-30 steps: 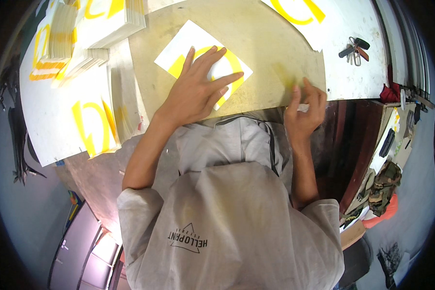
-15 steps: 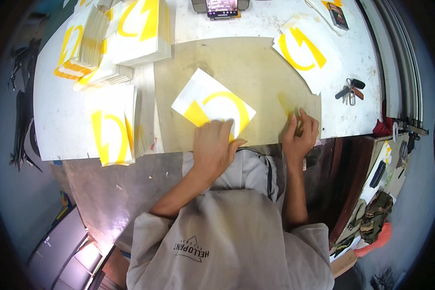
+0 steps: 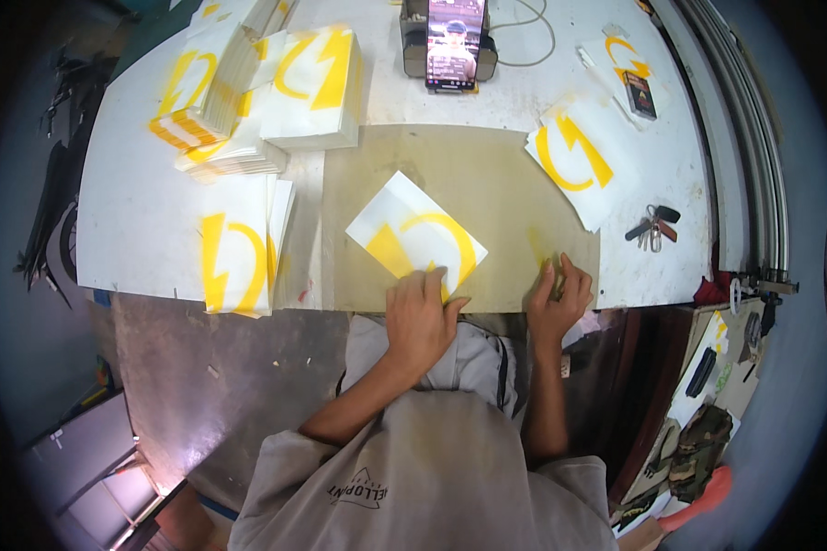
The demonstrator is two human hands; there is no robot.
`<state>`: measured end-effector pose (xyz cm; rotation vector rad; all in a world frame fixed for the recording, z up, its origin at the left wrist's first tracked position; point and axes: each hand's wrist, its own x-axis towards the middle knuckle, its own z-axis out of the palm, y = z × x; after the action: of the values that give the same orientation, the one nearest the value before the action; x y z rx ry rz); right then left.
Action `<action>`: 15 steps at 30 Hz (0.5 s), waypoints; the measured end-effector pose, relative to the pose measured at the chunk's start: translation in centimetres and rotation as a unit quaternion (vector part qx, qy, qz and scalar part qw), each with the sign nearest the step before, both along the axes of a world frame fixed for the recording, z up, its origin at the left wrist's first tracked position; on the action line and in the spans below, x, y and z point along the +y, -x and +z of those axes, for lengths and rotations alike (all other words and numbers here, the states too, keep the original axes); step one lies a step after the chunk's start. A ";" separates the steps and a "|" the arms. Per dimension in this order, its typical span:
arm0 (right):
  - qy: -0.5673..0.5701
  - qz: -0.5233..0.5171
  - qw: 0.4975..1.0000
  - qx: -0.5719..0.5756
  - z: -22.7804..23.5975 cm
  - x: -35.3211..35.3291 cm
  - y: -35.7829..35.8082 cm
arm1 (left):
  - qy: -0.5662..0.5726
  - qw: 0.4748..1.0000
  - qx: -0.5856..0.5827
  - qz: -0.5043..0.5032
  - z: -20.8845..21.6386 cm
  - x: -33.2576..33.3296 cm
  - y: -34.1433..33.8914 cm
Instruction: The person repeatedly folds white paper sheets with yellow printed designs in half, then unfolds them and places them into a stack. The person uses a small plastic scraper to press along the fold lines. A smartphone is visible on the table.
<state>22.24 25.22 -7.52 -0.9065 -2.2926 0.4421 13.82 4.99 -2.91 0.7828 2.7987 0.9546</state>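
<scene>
A white sheet with a yellow printed shape (image 3: 388, 213) lies aslant on the tan mat (image 3: 496, 170). My left hand (image 3: 420, 317) presses its near corner, fingers laid flat and thumb spread toward the right. My right hand (image 3: 560, 298) hovers low over or touches the mat's right part, holding nothing I can see. Its fingers are loosely bent, with thumb and forefinger a little apart. Just beyond those fingertips shows a faint yellow strip-like patch (image 3: 535, 243); whether it is a stain or a loose piece, I cannot tell.
Thick stacks of printed sheets (image 3: 308, 133) stand at the far left, and a lower pile (image 3: 239, 262) nearer me. To the right are more printed sheets (image 3: 570, 165), keys (image 3: 654, 228) and a small dark box (image 3: 640, 95). A propped phone (image 3: 454, 46) stands at the back.
The whole view has shifted, showing more of the table's far side. My left hand has slid slightly on the sheet; my right hand stays near the yellow patch, its fingers slightly closer together.
</scene>
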 end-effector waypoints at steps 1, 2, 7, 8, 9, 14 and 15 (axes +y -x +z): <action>-0.003 0.000 1.000 0.005 0.0 0.0 0.0 | -0.008 1.000 -0.026 -0.001 -0.2 0.0 0.0; -0.002 0.002 1.000 0.004 -0.3 0.1 -0.1 | -0.016 0.998 -0.053 -0.002 -0.2 0.1 0.0; 0.007 -0.001 1.000 -0.005 -0.3 0.4 -0.3 | -0.018 0.999 -0.035 -0.016 -0.3 0.5 0.0; 0.002 0.003 1.000 -0.002 -0.4 0.4 -0.4 | 0.001 0.998 -0.057 -0.013 0.4 0.6 0.0; -0.002 0.007 1.000 0.000 -0.5 0.4 -0.5 | -0.062 0.991 -0.121 0.000 0.4 0.5 0.3; -0.024 0.024 0.999 -0.005 -0.9 0.4 -0.2 | -0.514 0.777 -0.344 0.117 3.3 -0.9 3.2; -0.020 0.028 0.999 0.001 -1.1 0.7 -0.4 | -0.576 0.756 -0.294 0.106 5.2 -1.6 4.3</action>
<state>22.60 25.89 -8.62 -0.8227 -2.3211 0.4196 9.54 3.36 2.26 0.0841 1.5374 2.4593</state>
